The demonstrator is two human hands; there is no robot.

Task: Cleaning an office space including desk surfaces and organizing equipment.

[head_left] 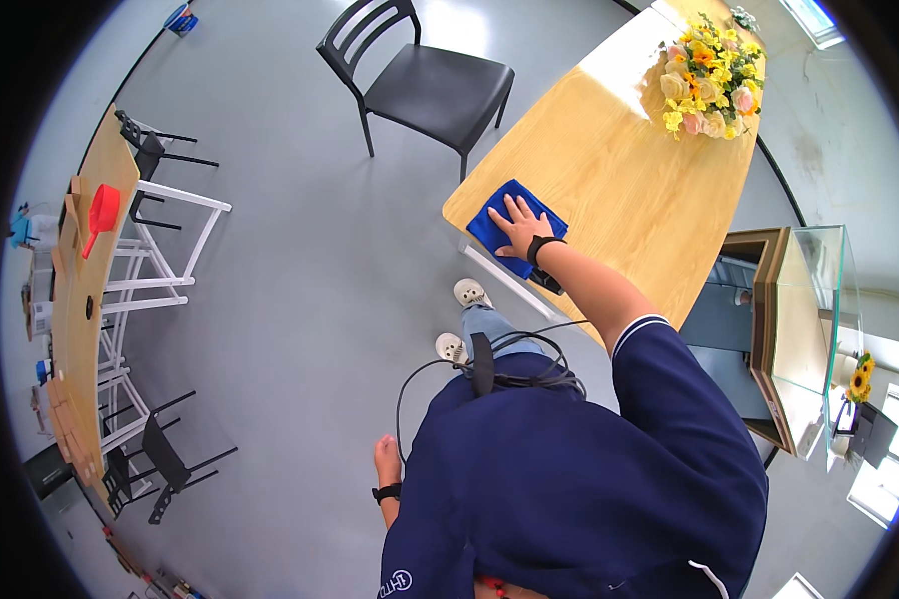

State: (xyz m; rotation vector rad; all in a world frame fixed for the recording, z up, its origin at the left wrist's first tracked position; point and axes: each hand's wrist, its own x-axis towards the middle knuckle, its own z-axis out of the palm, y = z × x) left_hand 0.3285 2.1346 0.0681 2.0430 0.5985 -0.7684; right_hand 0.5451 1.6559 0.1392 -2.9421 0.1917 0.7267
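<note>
A folded blue cloth point(488, 232) lies on the near left corner of the light wooden table point(609, 170). My right hand point(522, 230) rests flat on top of it, fingers spread, and wears a black wristband. Part of a dark item point(547, 281) shows beside the cloth under my wrist; I cannot make out what it is. My left hand point(387, 455) hangs at my side over the floor, fingers curled in, with nothing visible in it. It has a black band at the wrist too.
A bouquet of yellow, orange and pink flowers point(711, 82) stands at the table's far end. Beyond the left edge is a black chair point(440, 95). A glass-topped case point(804, 319) stands right. Far left, another table point(110, 150) holds a red pan point(104, 210). Black cables point(559, 369) loop at my waist.
</note>
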